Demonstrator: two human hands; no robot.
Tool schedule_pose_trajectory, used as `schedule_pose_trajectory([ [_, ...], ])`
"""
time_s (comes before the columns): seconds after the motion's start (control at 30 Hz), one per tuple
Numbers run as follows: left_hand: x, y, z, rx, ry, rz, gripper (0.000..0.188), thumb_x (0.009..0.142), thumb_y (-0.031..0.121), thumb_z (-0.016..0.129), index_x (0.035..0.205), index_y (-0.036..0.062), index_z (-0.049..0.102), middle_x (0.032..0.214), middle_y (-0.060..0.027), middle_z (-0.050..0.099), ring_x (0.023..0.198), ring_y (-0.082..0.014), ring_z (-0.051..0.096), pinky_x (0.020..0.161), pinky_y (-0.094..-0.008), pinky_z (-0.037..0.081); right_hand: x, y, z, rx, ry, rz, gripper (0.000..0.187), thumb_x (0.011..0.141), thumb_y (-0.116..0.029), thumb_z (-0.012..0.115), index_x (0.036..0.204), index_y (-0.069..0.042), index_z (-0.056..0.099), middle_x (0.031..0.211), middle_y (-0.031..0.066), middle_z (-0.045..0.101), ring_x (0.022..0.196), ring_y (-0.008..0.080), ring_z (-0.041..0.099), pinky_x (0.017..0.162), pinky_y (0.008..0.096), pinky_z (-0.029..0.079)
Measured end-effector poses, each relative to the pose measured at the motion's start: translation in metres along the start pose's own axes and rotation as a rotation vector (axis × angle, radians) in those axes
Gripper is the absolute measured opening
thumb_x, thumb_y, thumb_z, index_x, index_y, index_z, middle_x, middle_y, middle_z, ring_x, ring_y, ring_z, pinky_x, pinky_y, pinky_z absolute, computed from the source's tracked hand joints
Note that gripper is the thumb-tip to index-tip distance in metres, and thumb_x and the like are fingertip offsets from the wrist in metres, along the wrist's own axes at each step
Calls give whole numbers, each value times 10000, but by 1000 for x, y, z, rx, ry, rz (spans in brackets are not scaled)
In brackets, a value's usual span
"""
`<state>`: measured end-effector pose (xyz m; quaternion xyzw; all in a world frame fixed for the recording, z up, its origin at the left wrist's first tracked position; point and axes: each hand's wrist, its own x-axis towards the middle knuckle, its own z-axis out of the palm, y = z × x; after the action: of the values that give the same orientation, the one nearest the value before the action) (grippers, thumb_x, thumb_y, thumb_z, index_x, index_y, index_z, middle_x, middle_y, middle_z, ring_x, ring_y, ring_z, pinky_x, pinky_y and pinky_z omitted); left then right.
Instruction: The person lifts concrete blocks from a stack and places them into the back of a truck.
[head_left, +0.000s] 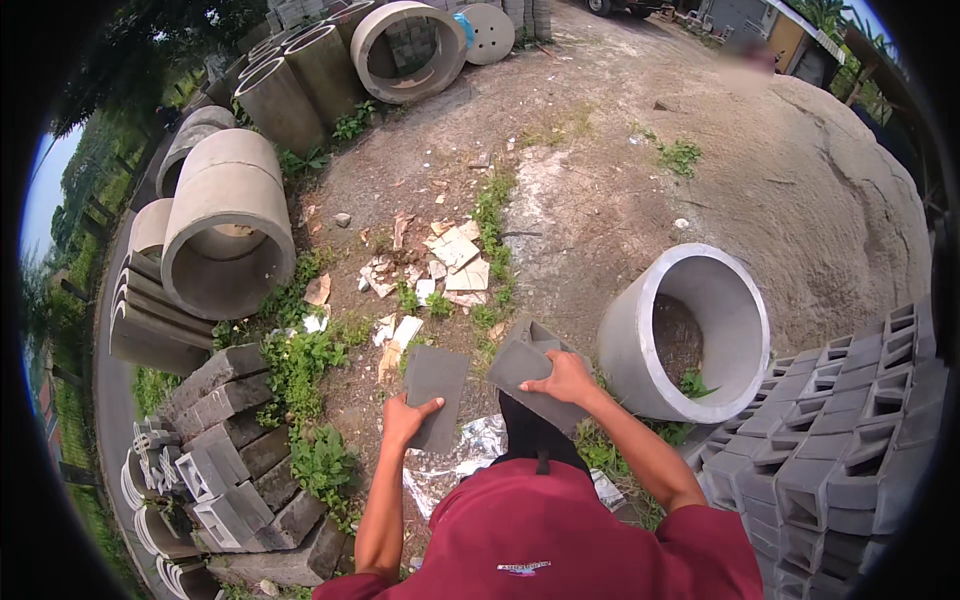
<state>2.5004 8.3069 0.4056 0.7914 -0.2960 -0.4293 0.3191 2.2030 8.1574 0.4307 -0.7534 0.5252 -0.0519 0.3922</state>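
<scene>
On dirt ground [580,130], pinching grey concrete block [439,385] in left hand [402,419], hollow concrete block [517,362] in right hand [570,380].

One block [440,390] is sitting in the left hand [405,418], another block [520,368] in the right hand [562,380], slab pieces [468,276] are lying beyond them, a ring [632,345] is standing to the right with weeds [692,382] growing inside, stacked blocks [825,465] are crowding nearer at far right, a mound [800,205] is spreading behind the ring, and pipes [228,180] are lining the left
</scene>
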Motion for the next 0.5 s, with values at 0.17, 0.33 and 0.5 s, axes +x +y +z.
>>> schedule_pose_trajectory([
  [0.17, 125, 96, 38, -96, -19, 118, 495, 729, 309, 833, 1000, -80, 691, 893, -146, 722, 789, -203, 696, 739, -334, 547, 118, 32, -53, 198, 150, 88, 773, 602, -522, 850, 1041, 86, 660, 943, 244, 696, 898, 332, 694, 826, 413, 532],
  [0.33, 222, 259, 79, -169, -63, -17, 500, 814, 363, 768, 1036, -77, 687, 901, -115, 707, 789, -161, 663, 724, -322, 528, 232, 61, -135, 431, 266, 284, 686, 695, -522, 811, 982, 86, 673, 834, 187, 711, 756, 246, 708, 684, 363, 548],
  [0.5, 342, 375, 128, -353, -152, 36, 457, 841, 316, 745, 1050, -81, 657, 883, -120, 701, 744, -165, 663, 682, -312, 533, 336, 58, -238, 548, 477, 271, 600, 741, -514, 774, 922, 53, 702, 804, 169, 715, 737, 236, 708, 665, 362, 546],
])
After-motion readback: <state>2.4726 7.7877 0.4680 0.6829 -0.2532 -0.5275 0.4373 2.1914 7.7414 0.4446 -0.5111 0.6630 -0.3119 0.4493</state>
